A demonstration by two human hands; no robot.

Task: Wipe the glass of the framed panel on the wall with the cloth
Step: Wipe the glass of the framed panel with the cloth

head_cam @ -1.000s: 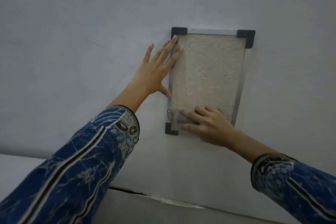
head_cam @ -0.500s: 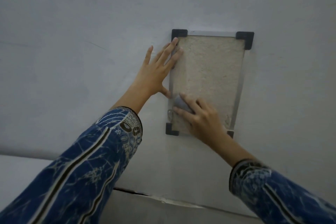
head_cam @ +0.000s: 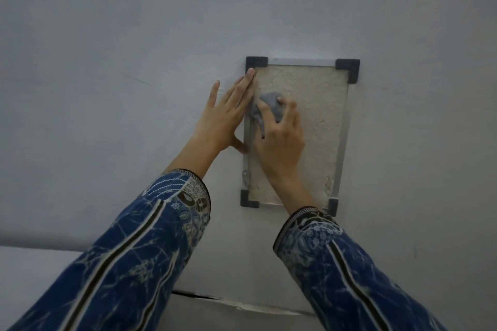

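A framed panel (head_cam: 320,115) hangs on the white wall, with a silver metal rim, black plastic corners and a rough beige sheet behind the glass. My right hand (head_cam: 279,142) presses a small grey cloth (head_cam: 270,106) against the upper left part of the glass, fingers spread over it. My left hand (head_cam: 228,113) lies flat and open on the wall, its fingertips resting on the frame's left edge near the top corner. Both arms wear blue patterned sleeves.
The plain white wall (head_cam: 134,62) fills most of the view. A ledge or lower surface (head_cam: 32,271) runs along the bottom left, with a cracked seam (head_cam: 228,301) beneath the panel.
My right hand has slid the cloth from the bottom left of the glass up to the upper left. My left hand has stayed flat at the frame's left edge.
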